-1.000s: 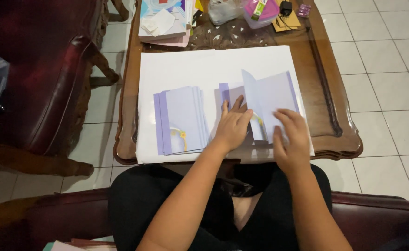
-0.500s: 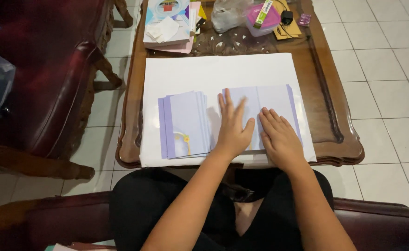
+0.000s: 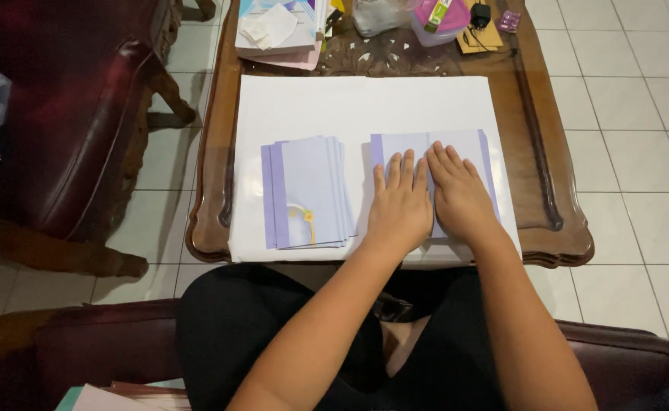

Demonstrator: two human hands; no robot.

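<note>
A folded lilac paper card [image 3: 456, 144] lies on a large white sheet [image 3: 311, 99] spread over a wooden coffee table. My left hand [image 3: 401, 202] and my right hand [image 3: 460, 194] press flat on the card side by side, fingers together and pointing away from me. To the left of my hands lies a fanned stack of similar lilac cards [image 3: 304, 190], the top one with a small round picture near its lower edge. Neither hand grips anything.
At the table's far edge sit a pile of papers and booklets [image 3: 281, 30], a clear bag [image 3: 380, 15], a pink-lidded container [image 3: 444, 19] and small items [image 3: 486, 27]. A dark red armchair [image 3: 68, 114] stands left. White tiled floor surrounds the table [image 3: 547, 221].
The card's right flap, raised a second ago, has been folded down flat. Both hands now press on the closed card, and the view has shifted slightly.
</note>
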